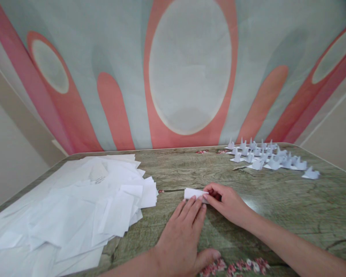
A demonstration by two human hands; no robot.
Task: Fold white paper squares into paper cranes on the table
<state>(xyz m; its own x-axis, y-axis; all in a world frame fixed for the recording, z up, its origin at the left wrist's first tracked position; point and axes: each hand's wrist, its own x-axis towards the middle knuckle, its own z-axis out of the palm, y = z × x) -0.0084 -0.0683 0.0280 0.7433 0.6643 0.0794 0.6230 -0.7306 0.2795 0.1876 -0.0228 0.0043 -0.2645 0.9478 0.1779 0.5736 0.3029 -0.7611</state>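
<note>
A small folded piece of white paper (193, 192) lies on the wood-patterned table in front of me. My left hand (186, 227) rests flat with its fingers stretched out, the fingertips pressing on the paper's near edge and the thumb held apart. At the paper's right end, my right hand (223, 200) pinches the corner between thumb and forefinger, its other fingers curled. Part of the paper is hidden under the fingers of both hands.
A large heap of white paper sheets (72, 204) covers the table's left side. Several folded white paper figures (258, 163) stand in rows at the back right. Behind the table (279, 215) rises a patterned red and grey-green backdrop (190, 140).
</note>
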